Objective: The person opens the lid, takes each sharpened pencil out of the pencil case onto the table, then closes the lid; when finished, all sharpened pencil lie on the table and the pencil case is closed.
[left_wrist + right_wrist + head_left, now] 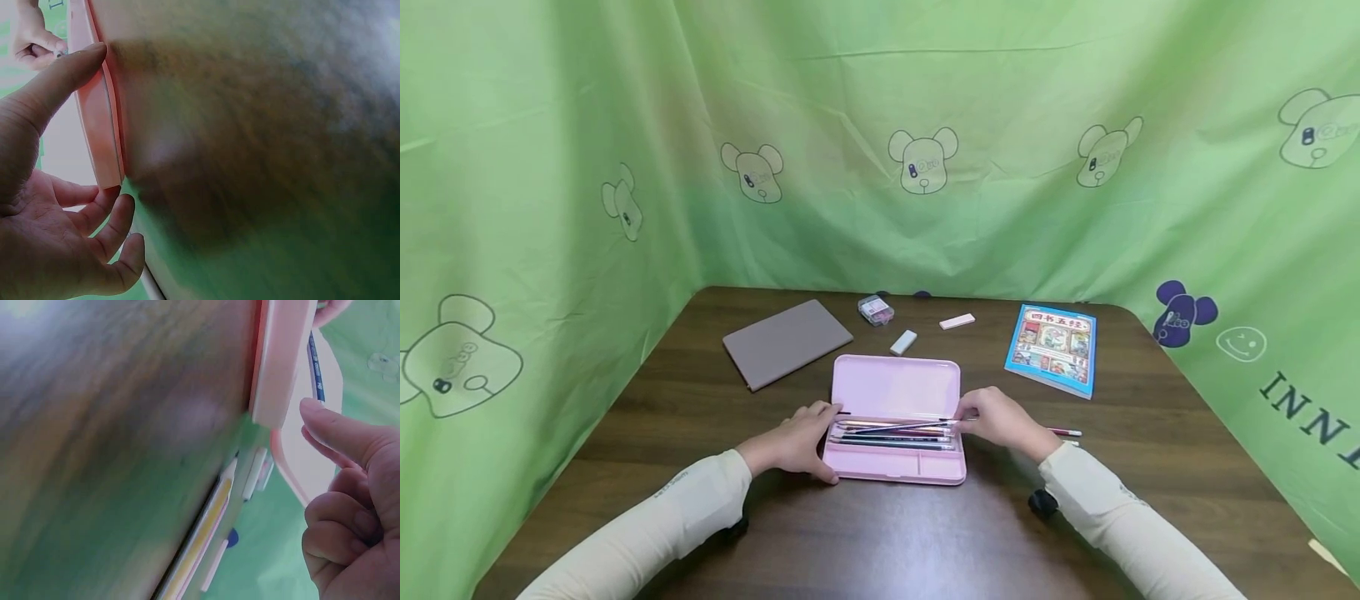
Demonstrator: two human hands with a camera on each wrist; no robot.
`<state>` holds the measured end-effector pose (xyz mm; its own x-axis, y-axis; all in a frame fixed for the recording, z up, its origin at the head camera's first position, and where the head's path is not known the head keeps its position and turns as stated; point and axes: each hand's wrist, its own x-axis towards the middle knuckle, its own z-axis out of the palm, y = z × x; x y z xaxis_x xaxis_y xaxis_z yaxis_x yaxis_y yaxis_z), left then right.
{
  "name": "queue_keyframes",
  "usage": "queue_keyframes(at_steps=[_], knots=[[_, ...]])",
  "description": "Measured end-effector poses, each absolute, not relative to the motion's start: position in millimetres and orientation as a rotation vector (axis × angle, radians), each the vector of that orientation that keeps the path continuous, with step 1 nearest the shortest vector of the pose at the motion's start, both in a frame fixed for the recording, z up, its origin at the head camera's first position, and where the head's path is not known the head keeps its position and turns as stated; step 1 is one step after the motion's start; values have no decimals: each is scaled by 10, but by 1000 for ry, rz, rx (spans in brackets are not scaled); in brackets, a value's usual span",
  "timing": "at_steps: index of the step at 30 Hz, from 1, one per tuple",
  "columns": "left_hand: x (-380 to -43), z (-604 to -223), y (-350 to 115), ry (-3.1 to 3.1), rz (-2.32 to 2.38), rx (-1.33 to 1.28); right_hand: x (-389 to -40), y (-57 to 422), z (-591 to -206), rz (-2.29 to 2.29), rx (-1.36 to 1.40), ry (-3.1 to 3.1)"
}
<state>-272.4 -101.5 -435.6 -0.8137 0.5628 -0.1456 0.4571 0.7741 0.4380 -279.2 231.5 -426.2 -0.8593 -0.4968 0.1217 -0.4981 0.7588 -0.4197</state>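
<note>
An open pink pencil case lies at the middle of the table, lid tipped back. Several pencils fill its long compartment; a divider splits the front part. My left hand holds the case's left end, thumb along the front side and fingers around the corner. At the right end, my right hand pinches the end of a dark blue pencil between thumb and forefinger, the other fingers curled in. This pencil slants over those in the case. More pencils lie on the table beyond my right wrist.
Behind the case lie a white eraser, a pink eraser-like block and a small clear box. A grey-brown notebook is at the back left, a blue-bordered book at the back right. Green curtains stand around the table.
</note>
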Motion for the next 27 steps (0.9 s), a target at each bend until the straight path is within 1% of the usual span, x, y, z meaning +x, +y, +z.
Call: queue_keyframes(at_steps=[11,27], knots=[[-2720,-4347,-1019,2686,566,794,-2699,2647,-4230,840,607,-2949],[-2729,-4357,-1039,2689,582,799,-2548,3082,-4180,828,501,-2941]])
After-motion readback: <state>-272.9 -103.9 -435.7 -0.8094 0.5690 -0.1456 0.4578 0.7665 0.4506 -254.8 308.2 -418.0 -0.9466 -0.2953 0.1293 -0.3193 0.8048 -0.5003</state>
